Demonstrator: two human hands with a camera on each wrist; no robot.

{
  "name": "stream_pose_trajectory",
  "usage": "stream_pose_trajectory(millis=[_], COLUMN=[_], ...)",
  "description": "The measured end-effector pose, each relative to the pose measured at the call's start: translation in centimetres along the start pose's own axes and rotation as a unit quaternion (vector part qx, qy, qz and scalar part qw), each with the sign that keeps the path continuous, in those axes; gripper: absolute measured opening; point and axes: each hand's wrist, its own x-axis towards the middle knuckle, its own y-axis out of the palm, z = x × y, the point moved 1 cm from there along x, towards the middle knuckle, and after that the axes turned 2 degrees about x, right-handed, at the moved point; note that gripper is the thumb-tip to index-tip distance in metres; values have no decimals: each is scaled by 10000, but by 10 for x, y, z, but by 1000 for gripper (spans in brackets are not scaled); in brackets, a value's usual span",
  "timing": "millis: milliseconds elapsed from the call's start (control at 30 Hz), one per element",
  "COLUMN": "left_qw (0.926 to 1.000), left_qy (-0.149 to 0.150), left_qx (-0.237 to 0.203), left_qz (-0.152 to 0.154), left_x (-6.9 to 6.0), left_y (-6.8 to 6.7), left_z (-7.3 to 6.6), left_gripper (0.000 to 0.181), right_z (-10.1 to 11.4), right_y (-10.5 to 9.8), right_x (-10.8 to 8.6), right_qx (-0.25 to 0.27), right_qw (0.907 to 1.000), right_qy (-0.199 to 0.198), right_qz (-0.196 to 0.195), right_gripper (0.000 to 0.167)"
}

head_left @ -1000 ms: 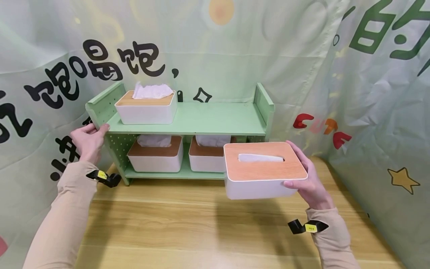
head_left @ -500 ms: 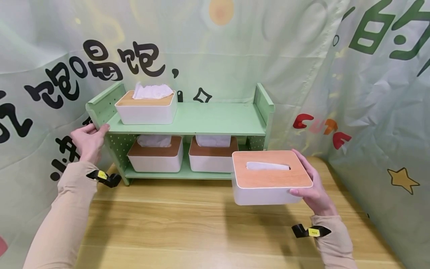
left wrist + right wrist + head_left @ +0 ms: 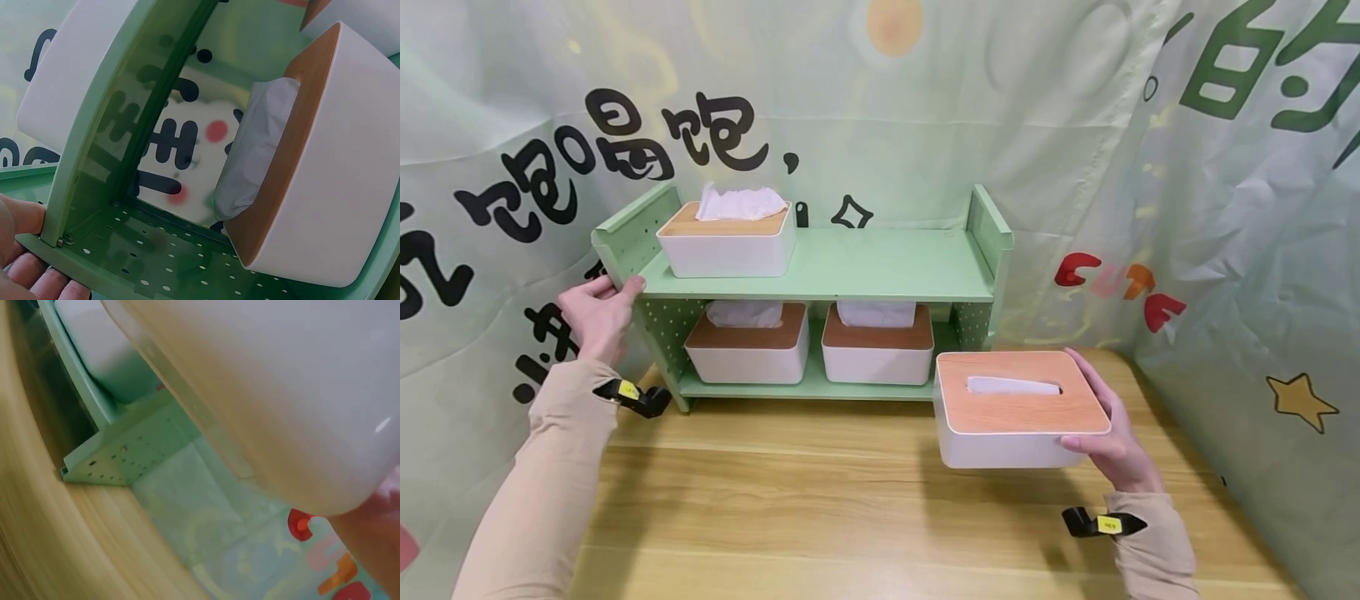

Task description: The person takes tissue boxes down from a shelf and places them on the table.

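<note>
The right hand (image 3: 1116, 433) grips the right end of a white tissue box (image 3: 1018, 450) with a wood-look lid, thumb on its front, and holds it above the table in front of the shelf's right end. In the right wrist view the box's white underside (image 3: 287, 394) fills the upper right. At the left side of the green shelf (image 3: 880, 265), the left hand (image 3: 597, 321) grips the panel edge; the left wrist view shows its thumb and curled fingers (image 3: 47, 281) around that edge.
One tissue box (image 3: 730, 256) stands on the upper shelf at left. Below it, two more boxes, a left one (image 3: 745, 365) and a middle one (image 3: 877, 365), stand on the lower shelf. Printed cloth (image 3: 910, 150) hangs behind and beside the wooden table (image 3: 820, 500).
The right hand has moved right and toward the camera with its tissue box, uncovering the middle box on the lower shelf. The left hand has not moved.
</note>
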Motion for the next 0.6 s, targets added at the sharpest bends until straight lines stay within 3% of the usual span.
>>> stream_pose_trajectory(millis=[233, 600], left_qw=[10000, 9998], left_qy=[-14, -13], left_qx=[42, 214], left_qz=[-1, 29], left_x=[0, 0], left_y=[0, -1], left_z=[0, 0], left_gripper=[53, 53], right_z=[-9, -20], right_y=[-12, -30], right_x=[-9, -21], right_qx=[-179, -59], right_qw=[9995, 9993], right_qy=[108, 115], right_qz=[-228, -342], right_gripper=[107, 107])
